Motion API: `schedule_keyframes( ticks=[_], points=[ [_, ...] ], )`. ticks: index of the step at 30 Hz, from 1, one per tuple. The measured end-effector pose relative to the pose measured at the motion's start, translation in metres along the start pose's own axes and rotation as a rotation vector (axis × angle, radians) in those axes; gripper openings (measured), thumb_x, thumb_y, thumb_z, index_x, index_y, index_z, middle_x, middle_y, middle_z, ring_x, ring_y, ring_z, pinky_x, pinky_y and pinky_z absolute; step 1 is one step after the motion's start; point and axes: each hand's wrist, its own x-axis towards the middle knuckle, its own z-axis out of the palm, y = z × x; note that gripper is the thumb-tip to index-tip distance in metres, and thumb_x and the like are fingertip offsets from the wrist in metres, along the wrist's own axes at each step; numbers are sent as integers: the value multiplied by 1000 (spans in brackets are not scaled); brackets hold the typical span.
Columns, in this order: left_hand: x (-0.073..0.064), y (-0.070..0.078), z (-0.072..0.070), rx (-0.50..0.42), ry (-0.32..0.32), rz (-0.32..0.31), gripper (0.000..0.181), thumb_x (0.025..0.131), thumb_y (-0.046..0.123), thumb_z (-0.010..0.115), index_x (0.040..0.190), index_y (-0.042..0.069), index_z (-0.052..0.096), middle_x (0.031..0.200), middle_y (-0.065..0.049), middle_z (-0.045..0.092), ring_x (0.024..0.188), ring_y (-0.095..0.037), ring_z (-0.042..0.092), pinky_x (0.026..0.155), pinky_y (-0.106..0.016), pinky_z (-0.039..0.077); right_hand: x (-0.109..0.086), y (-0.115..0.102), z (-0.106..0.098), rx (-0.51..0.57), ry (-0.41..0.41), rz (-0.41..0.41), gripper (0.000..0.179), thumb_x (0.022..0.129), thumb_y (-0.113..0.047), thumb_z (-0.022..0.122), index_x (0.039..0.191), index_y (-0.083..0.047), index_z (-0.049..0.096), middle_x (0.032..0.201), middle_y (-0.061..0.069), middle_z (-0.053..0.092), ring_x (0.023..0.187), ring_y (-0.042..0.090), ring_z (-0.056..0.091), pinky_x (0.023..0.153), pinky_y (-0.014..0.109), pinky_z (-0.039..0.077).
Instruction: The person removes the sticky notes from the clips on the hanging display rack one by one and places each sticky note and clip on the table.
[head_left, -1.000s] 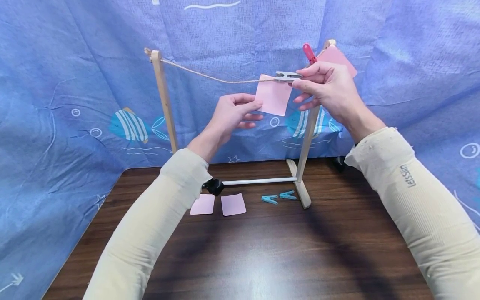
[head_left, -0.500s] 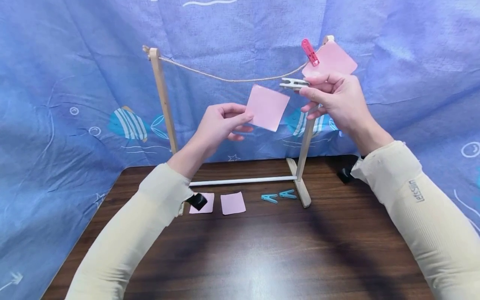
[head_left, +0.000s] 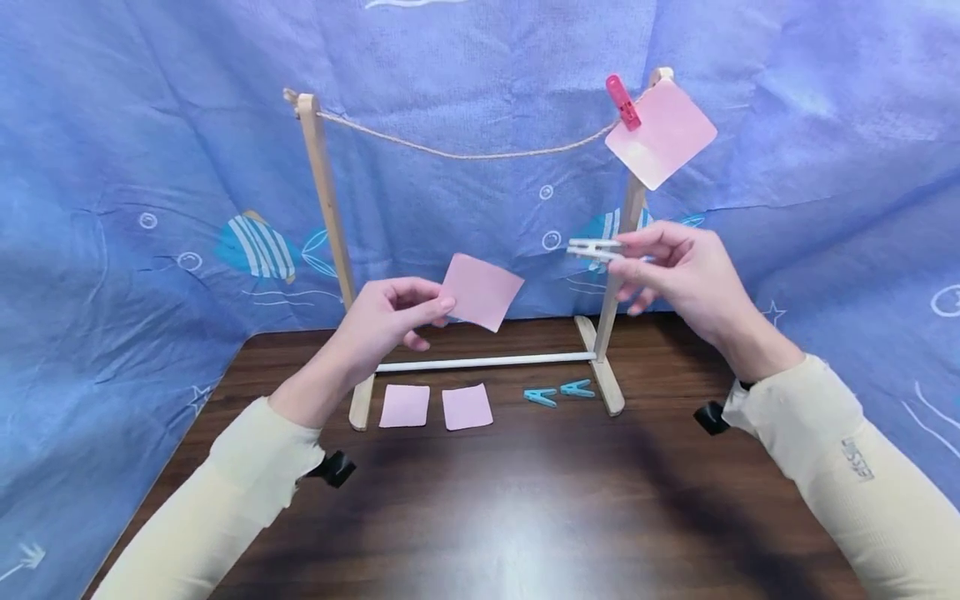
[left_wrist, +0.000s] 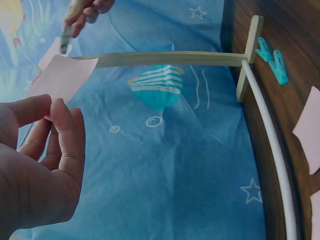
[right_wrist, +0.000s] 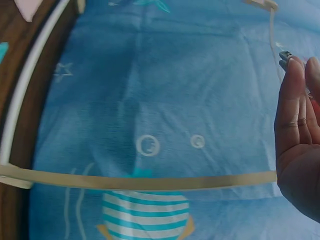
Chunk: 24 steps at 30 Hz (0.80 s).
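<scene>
My left hand [head_left: 393, 317] pinches a square pink paper note [head_left: 482, 293] by its left edge, above the table and below the rope [head_left: 480, 156]. To the right, my right hand [head_left: 678, 279] holds a pale grey clothespin [head_left: 594, 248] between thumb and fingers, its jaw end pointing left toward the note. In the left wrist view the note [left_wrist: 67, 77] stands out from the pinched thumb and fingertip. A red clothespin [head_left: 623, 102] clips another pink note [head_left: 660, 133] to the rope's right end. Only the tip of the grey clothespin [right_wrist: 285, 56] shows in the right wrist view.
Two pink notes [head_left: 467, 407] lie on the dark wooden table [head_left: 480, 508] in front of the white crossbar [head_left: 487, 362]. Two blue clothespins [head_left: 540, 397] rest beside the right foot of the wooden rack [head_left: 326, 192]. A blue curtain [head_left: 465, 75] hangs behind.
Both hands have come down from the rope. The pink note and the grey clothespin, overlapping at the rope a second ago, are now apart, and the note has moved left.
</scene>
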Motion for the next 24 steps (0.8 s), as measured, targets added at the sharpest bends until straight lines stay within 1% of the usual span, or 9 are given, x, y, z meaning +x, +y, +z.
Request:
schedule_keyframes(
  ticks=[3,6,8,10,13,16,20,22,24],
  points=[
    [-12,-9,-4,19,-8,-10,27,93,22,77,114,5,72,102,-6,73,89,-20,67,61,-33,59,-15,8,3,-110,-34,67,26,89,-1,78,114,0,70,90,14,75,64,24,72,52,39,60],
    [-25,-20,-9,32,-28,-7,25,93,21,77,112,4,72,96,-9,73,85,-18,67,59,-32,58,-28,17,4,-172,-72,108,29,90,-3,77,117,-4,68,99,9,76,68,26,73,56,41,60],
    [-33,-28,-11,40,-41,-7,25,93,19,77,112,3,72,94,-9,73,84,-19,69,57,-32,57,-34,24,3,-161,-93,118,30,90,-1,77,118,-4,67,106,6,75,70,26,73,56,41,60],
    [-39,-36,-13,49,-44,-18,26,93,18,77,113,2,71,93,-10,74,82,-20,70,57,-32,57,-39,33,1,-142,-117,127,33,89,1,77,120,-3,66,109,7,75,71,26,73,56,41,60],
    [-46,-48,-18,48,-33,-43,29,93,16,77,117,0,70,93,-10,74,79,-19,70,55,-31,57,-45,47,-2,-132,-147,148,35,89,1,77,122,-3,65,108,9,74,73,26,73,57,41,60],
    [-52,-63,-23,35,-17,-85,33,93,16,77,120,-1,68,93,-12,72,73,-16,65,54,-30,55,-51,64,-5,-136,-180,172,35,90,0,76,123,-1,65,107,11,74,73,26,73,56,41,60],
    [-61,-88,-32,17,-16,-159,37,92,16,77,122,-3,66,92,-9,72,73,-14,64,53,-27,53,-60,90,-7,-111,-224,252,38,91,-3,75,127,2,63,107,15,72,69,24,71,55,40,60],
    [-68,-101,-36,10,-33,-194,37,93,15,76,122,-6,65,91,-5,73,75,-14,65,54,-25,52,-65,105,-8,-93,-246,309,41,91,-5,76,129,2,62,107,16,73,70,24,71,55,39,60],
    [-74,-113,-40,12,-66,-219,36,94,14,75,120,-8,64,91,-4,74,76,-13,66,53,-24,52,-69,120,-10,-85,-268,359,43,91,-7,77,130,0,61,107,17,72,72,24,71,55,38,60]
  ],
)
